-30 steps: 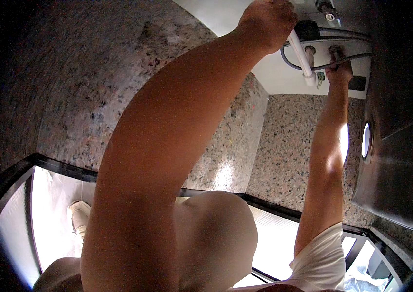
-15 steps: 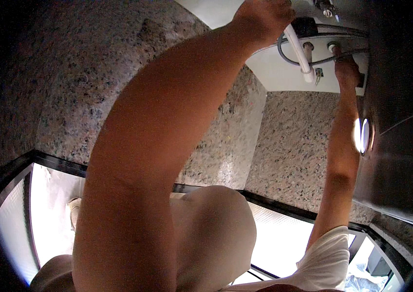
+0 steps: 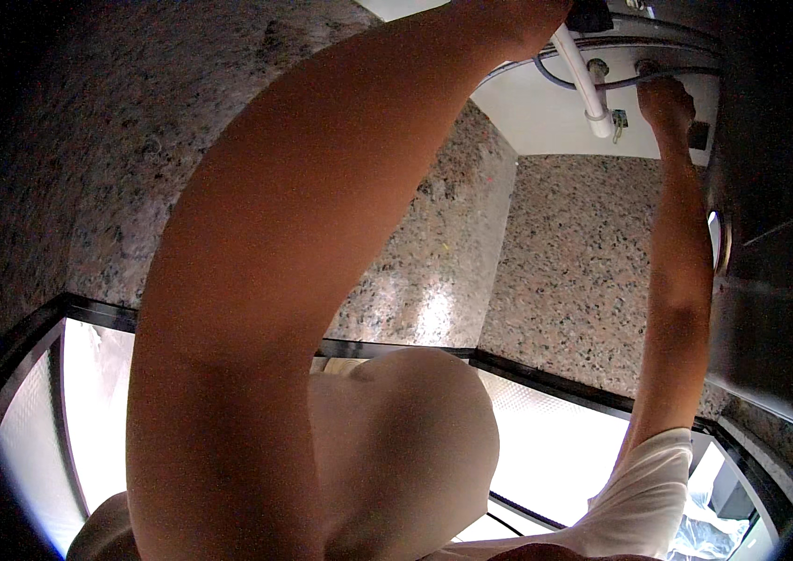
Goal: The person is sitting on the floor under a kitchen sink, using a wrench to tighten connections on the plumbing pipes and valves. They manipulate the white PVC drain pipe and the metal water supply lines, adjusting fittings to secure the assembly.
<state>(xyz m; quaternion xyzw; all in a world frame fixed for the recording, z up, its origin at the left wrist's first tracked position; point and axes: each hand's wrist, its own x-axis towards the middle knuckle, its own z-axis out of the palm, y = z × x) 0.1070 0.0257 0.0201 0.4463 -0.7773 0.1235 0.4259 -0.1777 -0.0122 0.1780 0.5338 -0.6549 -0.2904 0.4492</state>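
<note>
Though left hand (image 3: 537, 23) is cropped — right hand (image 3: 667, 103) grips fitting (image 3: 646, 67).

Up top, here's the pale panel (image 3: 546, 131)! A small green-and-yellow piece (image 3: 619, 123) sits on it, a dark rectangle (image 3: 699, 136) over to the right, a short pipe fitting (image 3: 599, 71) above; a white pipe (image 3: 581, 75) and a dark hose (image 3: 554, 81) cross it, touching or not, hard to judge in this gloom.

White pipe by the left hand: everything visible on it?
The white pipe is slim, straight and smooth, plastic-looking, with a wider collar at its lower end. It slants down and rightward in front of a pale panel; a thin grey hose crosses it. Its upper end is hidden by the left hand; the grip itself is unclear.
</note>
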